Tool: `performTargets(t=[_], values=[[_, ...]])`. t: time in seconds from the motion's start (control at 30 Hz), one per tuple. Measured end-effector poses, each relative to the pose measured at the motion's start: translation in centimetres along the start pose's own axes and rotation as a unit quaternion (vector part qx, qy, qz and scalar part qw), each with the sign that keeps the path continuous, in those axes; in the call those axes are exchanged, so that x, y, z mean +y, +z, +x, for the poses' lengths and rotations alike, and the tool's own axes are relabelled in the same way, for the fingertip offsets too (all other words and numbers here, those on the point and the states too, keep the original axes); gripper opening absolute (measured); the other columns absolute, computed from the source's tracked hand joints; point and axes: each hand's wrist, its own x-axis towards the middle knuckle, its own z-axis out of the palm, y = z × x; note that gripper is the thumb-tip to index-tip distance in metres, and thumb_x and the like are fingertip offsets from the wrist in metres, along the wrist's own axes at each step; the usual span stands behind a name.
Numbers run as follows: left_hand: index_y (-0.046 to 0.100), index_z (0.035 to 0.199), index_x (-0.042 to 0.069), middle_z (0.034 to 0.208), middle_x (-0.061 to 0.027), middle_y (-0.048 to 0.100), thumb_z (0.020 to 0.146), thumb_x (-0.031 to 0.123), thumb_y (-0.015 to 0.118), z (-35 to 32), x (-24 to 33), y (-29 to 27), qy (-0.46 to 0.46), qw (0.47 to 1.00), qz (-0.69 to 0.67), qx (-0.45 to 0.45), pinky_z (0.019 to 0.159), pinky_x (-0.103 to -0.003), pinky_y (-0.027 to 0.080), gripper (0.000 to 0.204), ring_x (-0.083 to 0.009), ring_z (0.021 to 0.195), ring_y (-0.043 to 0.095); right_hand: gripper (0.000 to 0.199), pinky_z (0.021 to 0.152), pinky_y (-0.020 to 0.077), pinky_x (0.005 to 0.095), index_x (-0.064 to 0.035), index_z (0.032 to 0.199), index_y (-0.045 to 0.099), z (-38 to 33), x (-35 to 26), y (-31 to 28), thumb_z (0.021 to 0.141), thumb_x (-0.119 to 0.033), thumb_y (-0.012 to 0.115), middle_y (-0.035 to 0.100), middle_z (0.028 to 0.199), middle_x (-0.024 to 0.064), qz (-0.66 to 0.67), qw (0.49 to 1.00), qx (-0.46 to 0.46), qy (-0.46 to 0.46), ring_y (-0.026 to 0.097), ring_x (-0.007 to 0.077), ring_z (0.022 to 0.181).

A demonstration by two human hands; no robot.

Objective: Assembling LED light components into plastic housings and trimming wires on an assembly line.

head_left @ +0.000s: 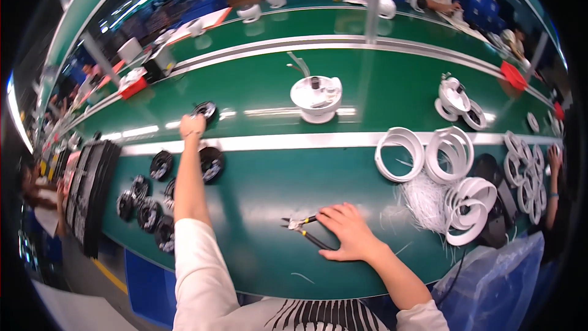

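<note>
My left arm stretches far forward. At its end my left hand (193, 125) has its fingers closed on the edge of a round black part (207, 110) on the far green strip. My right hand (349, 232) lies low over the near bench, gripping a pair of diagonal cutters (296, 224) with black and yellow handles. Their handles are spread, and the jaws point left with nothing visible between them. Beyond my hands, in the middle of the far strip, stands a white round housing (315, 99) with wires rising from it.
More round black parts (148, 214) lie at the left, near a stack of black trays (92, 190). White rings (399, 154) and a heap of white plastic strips (422, 199) occupy the right. A second white housing (453, 97) stands farther back. Other people work around the line.
</note>
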Motion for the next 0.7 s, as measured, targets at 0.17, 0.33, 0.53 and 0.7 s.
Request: performTargets(t=[0.17,0.33,0.53,0.7], values=[[0.059,0.087,-0.008,0.089,-0.0267,0.059,0.07,0.041,0.054,10.6,-9.9,3.8,-0.002,0.999,-0.029,-0.015,0.076,-0.042,0.043,0.052,-0.0379,0.086,0.058,0.065,0.098,0.0246,0.0481,-0.0019,0.111,0.049,0.8,0.1,0.7,0.064,-0.044,0.066,0.046,0.116,0.0123,0.024,0.999,0.02,-0.016,0.039,0.0287,0.112],[0.052,0.085,-0.01,0.075,-0.0149,0.058,0.067,0.016,0.062,11.8,-9.2,6.5,-0.114,0.937,-0.33,-0.013,0.044,-0.031,0.045,0.033,-0.0218,0.06,0.057,0.035,0.089,0.0386,0.0423,-0.0054,0.091,0.06,0.5,3.0,-3.0,0.065,-0.026,0.07,0.057,0.104,0.0084,-0.008,0.966,0.26,0.0,0.052,0.0267,0.098],[0.05,0.08,-0.014,0.08,-0.0172,0.057,0.066,0.0,0.061,11.2,-7.0,7.6,-0.173,0.846,-0.498,-0.078,0.053,-0.033,0.052,0.023,-0.0261,0.066,0.06,0.029,0.095,0.0291,0.048,-0.0057,0.094,0.058,-1.3,7.1,-4.2,0.067,-0.015,0.064,0.058,0.099,0.0068,-0.162,0.914,0.324,0.181,0.051,0.0278,0.1],[0.035,0.12,-0.005,0.089,-0.0188,0.057,0.067,0.003,0.064,12.1,-5.7,6.4,-0.106,0.884,-0.455,0.01,0.053,-0.032,0.054,0.06,-0.0255,0.071,0.06,0.02,0.097,0.0289,0.0473,-0.0057,0.089,0.06,-0.9,9.0,-2.7,0.069,-0.011,0.062,0.061,0.089,0.0065,-0.148,0.913,0.336,0.178,0.056,0.0232,0.093]])
